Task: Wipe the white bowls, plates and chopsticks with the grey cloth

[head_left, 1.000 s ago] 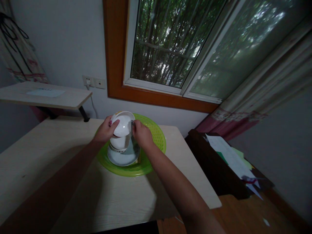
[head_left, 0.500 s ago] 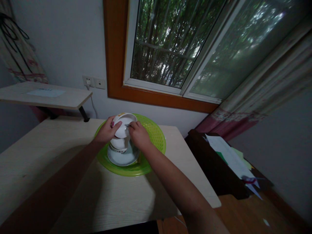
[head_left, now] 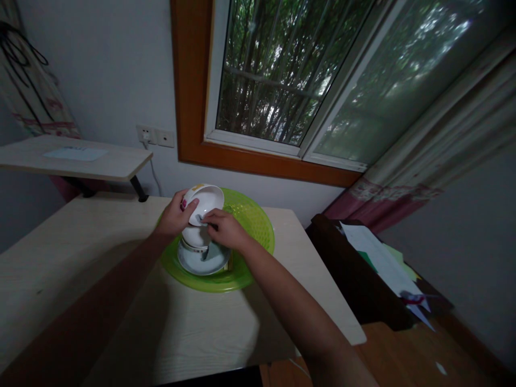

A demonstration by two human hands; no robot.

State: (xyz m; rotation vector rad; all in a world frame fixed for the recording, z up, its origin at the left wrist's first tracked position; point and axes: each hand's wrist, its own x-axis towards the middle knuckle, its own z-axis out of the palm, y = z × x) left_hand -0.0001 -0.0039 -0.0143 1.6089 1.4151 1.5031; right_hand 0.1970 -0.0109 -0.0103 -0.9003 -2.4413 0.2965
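A green round basin (head_left: 258, 228) sits on a pale wooden table (head_left: 193, 328). Inside it lie a white plate (head_left: 212, 263) and a stack of white bowls (head_left: 192, 236). My left hand (head_left: 175, 215) grips the rim of a tilted white bowl (head_left: 207, 199) held over the stack. My right hand (head_left: 223, 228) is closed on a small dark thing, perhaps a cloth or scrubber, pressed against the inside of that tilted bowl.
A second wooden tabletop (head_left: 80, 158) with a sheet of paper stands at the left, near wall sockets (head_left: 155, 136). A window (head_left: 290, 80) fills the wall ahead. At the right a dark low cabinet (head_left: 363, 285) carries papers, with a curtain (head_left: 435, 140) behind it.
My right hand has moved left from the bowl's right rim onto its inside surface. My left hand keeps the bowl tilted, with a small shift.
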